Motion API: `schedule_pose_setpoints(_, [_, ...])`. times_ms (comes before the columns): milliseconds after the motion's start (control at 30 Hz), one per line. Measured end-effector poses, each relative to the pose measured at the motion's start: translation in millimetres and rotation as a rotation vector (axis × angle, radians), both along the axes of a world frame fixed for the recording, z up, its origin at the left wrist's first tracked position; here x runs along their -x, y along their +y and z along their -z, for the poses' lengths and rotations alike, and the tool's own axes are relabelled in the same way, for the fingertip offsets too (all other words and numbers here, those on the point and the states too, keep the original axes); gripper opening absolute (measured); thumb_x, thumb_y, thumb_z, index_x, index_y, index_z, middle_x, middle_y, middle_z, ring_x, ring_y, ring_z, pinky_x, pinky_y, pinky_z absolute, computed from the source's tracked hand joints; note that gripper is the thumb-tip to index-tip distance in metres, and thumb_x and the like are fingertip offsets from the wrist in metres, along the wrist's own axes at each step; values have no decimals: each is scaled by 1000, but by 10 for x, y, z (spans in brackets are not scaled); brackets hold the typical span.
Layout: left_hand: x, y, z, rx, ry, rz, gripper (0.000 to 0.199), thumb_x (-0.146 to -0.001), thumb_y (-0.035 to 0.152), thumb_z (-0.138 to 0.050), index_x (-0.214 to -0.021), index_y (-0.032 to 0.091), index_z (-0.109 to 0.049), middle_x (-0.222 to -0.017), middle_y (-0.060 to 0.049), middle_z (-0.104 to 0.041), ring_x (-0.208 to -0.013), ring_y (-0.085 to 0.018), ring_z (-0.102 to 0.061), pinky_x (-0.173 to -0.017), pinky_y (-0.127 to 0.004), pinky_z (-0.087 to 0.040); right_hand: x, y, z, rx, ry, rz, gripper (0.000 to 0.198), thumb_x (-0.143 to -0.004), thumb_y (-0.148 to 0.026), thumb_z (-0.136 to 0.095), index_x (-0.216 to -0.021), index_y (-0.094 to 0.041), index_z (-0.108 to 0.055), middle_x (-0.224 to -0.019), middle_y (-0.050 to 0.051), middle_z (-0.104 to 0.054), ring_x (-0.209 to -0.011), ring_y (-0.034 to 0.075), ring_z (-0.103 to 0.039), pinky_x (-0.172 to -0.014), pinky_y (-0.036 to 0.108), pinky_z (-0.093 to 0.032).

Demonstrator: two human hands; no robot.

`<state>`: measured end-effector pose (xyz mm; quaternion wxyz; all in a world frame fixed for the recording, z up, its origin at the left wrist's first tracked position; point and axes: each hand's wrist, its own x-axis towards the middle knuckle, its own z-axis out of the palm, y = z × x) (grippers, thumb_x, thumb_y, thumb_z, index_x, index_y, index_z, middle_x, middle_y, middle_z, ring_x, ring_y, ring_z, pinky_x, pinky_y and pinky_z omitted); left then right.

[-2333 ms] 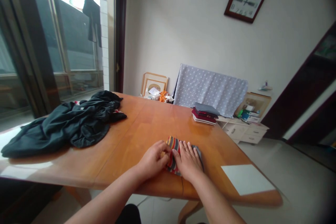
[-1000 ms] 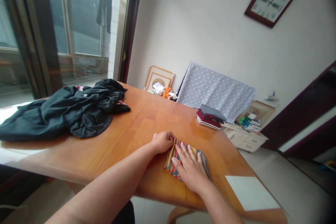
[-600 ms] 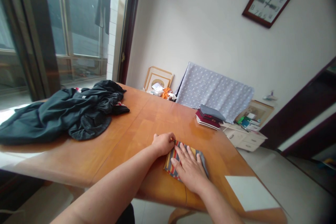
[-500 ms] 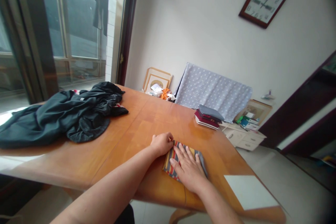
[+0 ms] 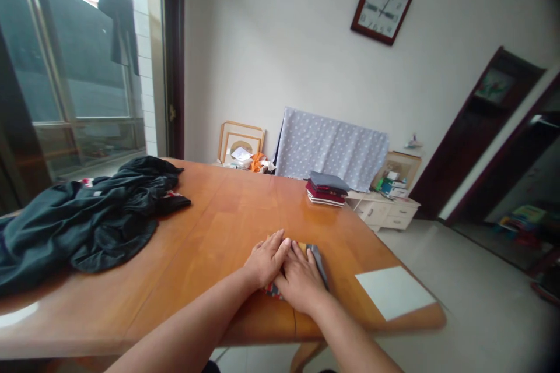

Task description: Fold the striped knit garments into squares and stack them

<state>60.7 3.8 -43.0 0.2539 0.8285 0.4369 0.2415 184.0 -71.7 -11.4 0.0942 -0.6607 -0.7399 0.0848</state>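
Observation:
Under my two hands lies a small folded striped cloth (image 5: 274,291) in red, yellow and grey, near the table's front edge. My right hand (image 5: 300,280) rests flat on it with the fingers stretched out. My left hand (image 5: 268,259) lies against the right one, fingers extended over the cloth's left side, and its thumb meets the right hand. Most of the cloth is hidden by the hands; its grey edge (image 5: 321,265) shows at the right.
Dark clothes (image 5: 105,210) lie heaped on the left of the wooden table (image 5: 219,233). A stack of folded clothes (image 5: 327,189) stands at the far right edge. A pale sheet (image 5: 394,292) lies at the right front corner. Beyond is a white cabinet (image 5: 385,213).
My left hand has gone from curled fingers at the cloth's far left corner to lying flat over its left side, against my right hand. The view has turned to the right.

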Motion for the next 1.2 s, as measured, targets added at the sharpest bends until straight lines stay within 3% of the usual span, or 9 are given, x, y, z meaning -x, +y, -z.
schedule_pose_setpoints(167, [18,-6,9,-74,126,55,62,-104,51,-16,-160,26,-22,-162,-14,-31,-150,-26,-30,-120,-58,-17,-123,12,-1,-22,118,13,56,-104,-44,-24,-158,-36,-23,-164,-3,-27,-153,23,-17,-124,49,-9])
schedule_pose_setpoints(367, [-23,-29,7,-119,250,47,63,-102,60,-17,-156,32,-31,-163,-8,-31,-153,-27,-21,-119,-65,-9,-380,42,93,29,117,227,69,-102,-55,-14,-158,-18,-29,-165,7,-22,-154,25,-11,-124,49,-4])
schedule_pose_setpoints(633, [-49,-6,7,-148,342,37,70,-98,67,-19,-156,30,-34,-165,-9,-25,-154,-30,-17,-117,-69,-2,-513,1,204,91,127,267,72,-101,-59,-9,-161,-20,-16,-167,5,-10,-155,24,-4,-123,52,0])
schedule_pose_setpoints(900, [-69,18,-77,-77,414,51,72,-97,68,-13,-158,31,-29,-166,-9,-20,-154,-32,-15,-114,-74,-3,-607,33,279,41,261,240,68,-102,-58,-19,-159,-22,-24,-166,6,-17,-155,26,-9,-122,55,1])
schedule_pose_setpoints(967, [-73,25,-93,-63,438,54,73,-97,68,-13,-158,31,-27,-167,-8,-19,-154,-33,-14,-114,-75,-4,-717,17,312,0,397,206,66,-101,-58,-26,-156,-24,-33,-164,6,-24,-154,26,-13,-123,54,-2])
schedule_pose_setpoints(1100, [-78,48,-87,-54,452,67,74,-96,69,-12,-159,31,-25,-167,-9,-18,-154,-33,-12,-112,-77,-3,-962,-106,315,-165,722,189,63,-99,-59,-36,-146,-20,-51,-157,10,-41,-147,24,-34,-122,43,-25])
schedule_pose_setpoints(1200, [-76,75,-65,-52,447,81,73,-97,68,-13,-159,30,-25,-167,-10,-18,-154,-33,-11,-111,-78,-3,-1059,-278,240,-300,754,192,55,-98,-54,-42,-138,-22,-60,-149,10,-52,-141,24,-44,-119,43,-33])
